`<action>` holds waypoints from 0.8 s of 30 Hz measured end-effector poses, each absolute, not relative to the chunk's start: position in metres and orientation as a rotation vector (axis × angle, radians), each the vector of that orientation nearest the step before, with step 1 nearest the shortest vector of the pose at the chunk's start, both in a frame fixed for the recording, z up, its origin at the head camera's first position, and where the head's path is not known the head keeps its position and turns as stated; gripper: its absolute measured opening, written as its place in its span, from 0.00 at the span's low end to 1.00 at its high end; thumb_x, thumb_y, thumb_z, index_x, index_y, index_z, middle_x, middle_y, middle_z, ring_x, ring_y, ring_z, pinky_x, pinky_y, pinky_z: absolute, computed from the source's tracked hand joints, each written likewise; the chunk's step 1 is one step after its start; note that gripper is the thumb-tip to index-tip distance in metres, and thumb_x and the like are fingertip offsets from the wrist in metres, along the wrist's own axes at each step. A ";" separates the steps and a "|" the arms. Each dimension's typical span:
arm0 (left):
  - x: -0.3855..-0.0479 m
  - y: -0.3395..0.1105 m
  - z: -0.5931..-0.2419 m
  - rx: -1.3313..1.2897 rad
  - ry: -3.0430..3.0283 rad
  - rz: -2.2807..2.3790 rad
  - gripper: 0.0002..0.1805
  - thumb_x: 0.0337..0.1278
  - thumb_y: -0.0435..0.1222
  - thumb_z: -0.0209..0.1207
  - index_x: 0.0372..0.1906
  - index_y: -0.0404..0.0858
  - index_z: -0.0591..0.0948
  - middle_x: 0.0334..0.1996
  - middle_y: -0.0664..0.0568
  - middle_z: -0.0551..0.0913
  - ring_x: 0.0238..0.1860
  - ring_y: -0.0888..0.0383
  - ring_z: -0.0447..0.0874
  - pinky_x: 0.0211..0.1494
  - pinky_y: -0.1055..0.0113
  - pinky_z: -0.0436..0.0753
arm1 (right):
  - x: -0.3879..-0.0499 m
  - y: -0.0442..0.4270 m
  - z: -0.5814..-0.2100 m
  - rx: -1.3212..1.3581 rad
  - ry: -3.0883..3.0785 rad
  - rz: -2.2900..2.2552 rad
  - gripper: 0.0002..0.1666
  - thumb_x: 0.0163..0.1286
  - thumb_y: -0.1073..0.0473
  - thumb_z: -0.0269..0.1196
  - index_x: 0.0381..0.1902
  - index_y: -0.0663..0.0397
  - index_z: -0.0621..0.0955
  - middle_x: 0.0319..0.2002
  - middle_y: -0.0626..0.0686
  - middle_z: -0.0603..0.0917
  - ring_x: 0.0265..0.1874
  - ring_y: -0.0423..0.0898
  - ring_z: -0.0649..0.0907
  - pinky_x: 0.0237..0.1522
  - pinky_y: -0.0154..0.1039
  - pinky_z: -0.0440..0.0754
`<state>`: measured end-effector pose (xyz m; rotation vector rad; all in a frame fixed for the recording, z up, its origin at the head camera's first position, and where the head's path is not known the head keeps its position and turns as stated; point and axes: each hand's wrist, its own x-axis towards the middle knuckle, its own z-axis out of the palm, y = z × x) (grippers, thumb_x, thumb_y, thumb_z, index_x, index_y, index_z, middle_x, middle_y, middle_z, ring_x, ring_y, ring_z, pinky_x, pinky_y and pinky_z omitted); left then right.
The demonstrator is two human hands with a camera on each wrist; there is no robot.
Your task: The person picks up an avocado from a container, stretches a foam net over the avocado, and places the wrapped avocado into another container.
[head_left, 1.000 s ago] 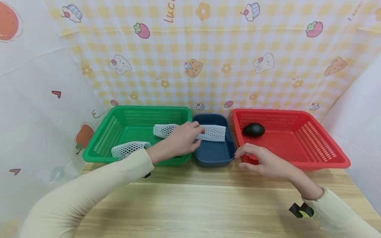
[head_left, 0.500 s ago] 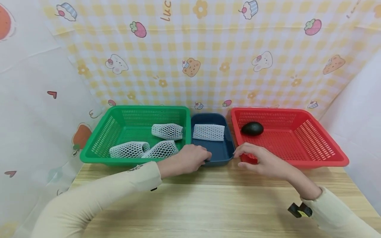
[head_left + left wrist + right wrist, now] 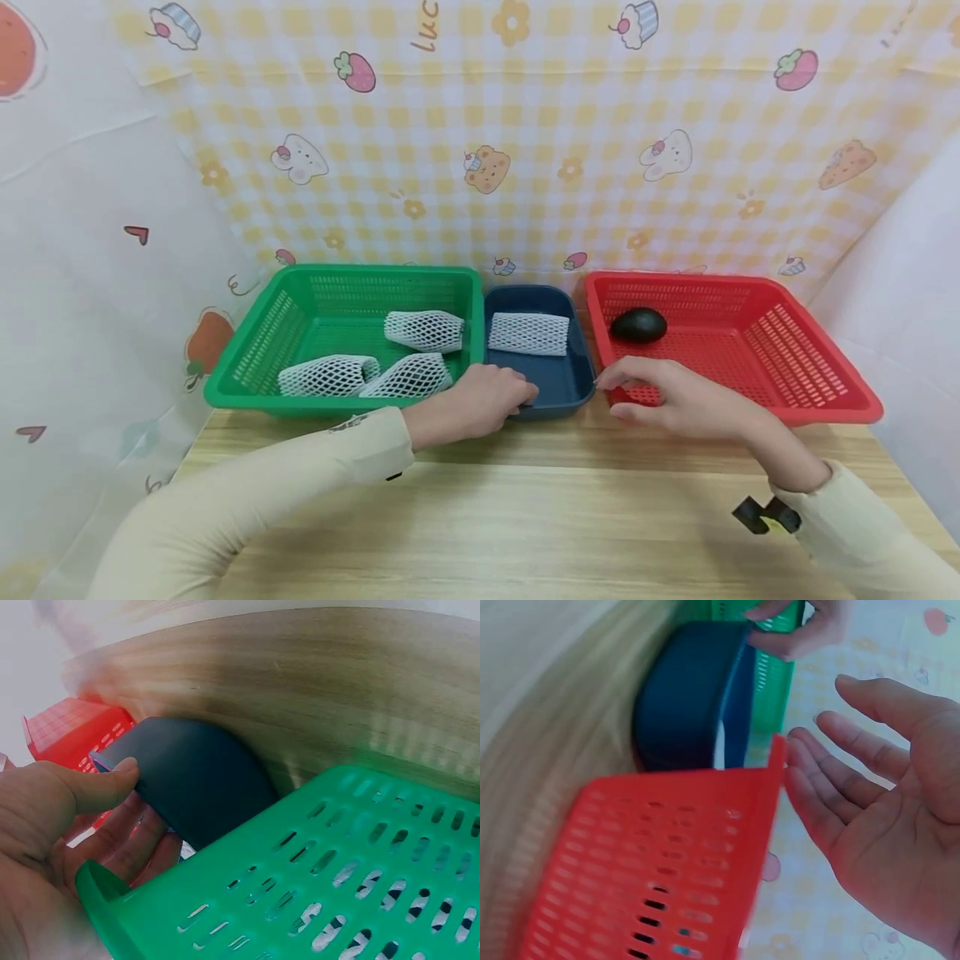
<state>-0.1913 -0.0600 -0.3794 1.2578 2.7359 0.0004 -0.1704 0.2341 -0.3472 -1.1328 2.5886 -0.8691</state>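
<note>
My left hand [image 3: 487, 400] pinches the front left rim of a dark blue bin [image 3: 543, 392], thumb outside and fingers over the inner side. The left wrist view shows that thumb on the bin's wall [image 3: 202, 776]. A white foam net sleeve [image 3: 528, 334] lies in the bin. My right hand [image 3: 671, 396] holds nothing, its fingers loosely bent over the front left corner of a red basket [image 3: 832, 408]. In the right wrist view the right hand [image 3: 889, 765] has its fingers spread beside the basket's rim. An avocado [image 3: 638, 325] lies at the left inside the red basket.
A green basket [image 3: 225, 392] stands against the bin's left side with several white net sleeves in it, one of them a mesh-covered piece [image 3: 426, 331] at the back right. A patterned cloth [image 3: 420, 125] hangs behind. Wooden tabletop [image 3: 480, 517] lies in front.
My left hand has come down from above the net sleeves to the bin's front left rim, where it now grips. The right hand has shifted only slightly to the right.
</note>
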 end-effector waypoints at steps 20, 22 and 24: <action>-0.191 -0.053 -0.376 1.247 2.731 -0.093 0.08 0.66 0.30 0.64 0.37 0.49 0.83 0.28 0.60 0.77 0.27 0.59 0.76 0.24 0.68 0.74 | -0.250 0.267 -0.303 -1.083 2.881 -0.425 0.17 0.62 0.67 0.74 0.48 0.57 0.83 0.41 0.49 0.84 0.39 0.46 0.82 0.45 0.49 0.83; -0.191 -0.053 -0.376 1.251 2.732 -0.103 0.08 0.66 0.30 0.64 0.37 0.49 0.83 0.28 0.60 0.77 0.27 0.59 0.76 0.24 0.68 0.74 | -0.261 0.268 -0.304 -1.033 2.873 -0.367 0.16 0.63 0.67 0.73 0.48 0.60 0.83 0.42 0.51 0.84 0.39 0.49 0.81 0.46 0.51 0.81; -0.191 -0.052 -0.375 1.253 2.732 -0.112 0.08 0.66 0.31 0.65 0.37 0.49 0.83 0.28 0.60 0.77 0.28 0.59 0.77 0.24 0.68 0.74 | -0.272 0.269 -0.306 -0.979 2.857 -0.318 0.16 0.63 0.67 0.72 0.48 0.63 0.82 0.42 0.54 0.84 0.40 0.52 0.82 0.46 0.54 0.81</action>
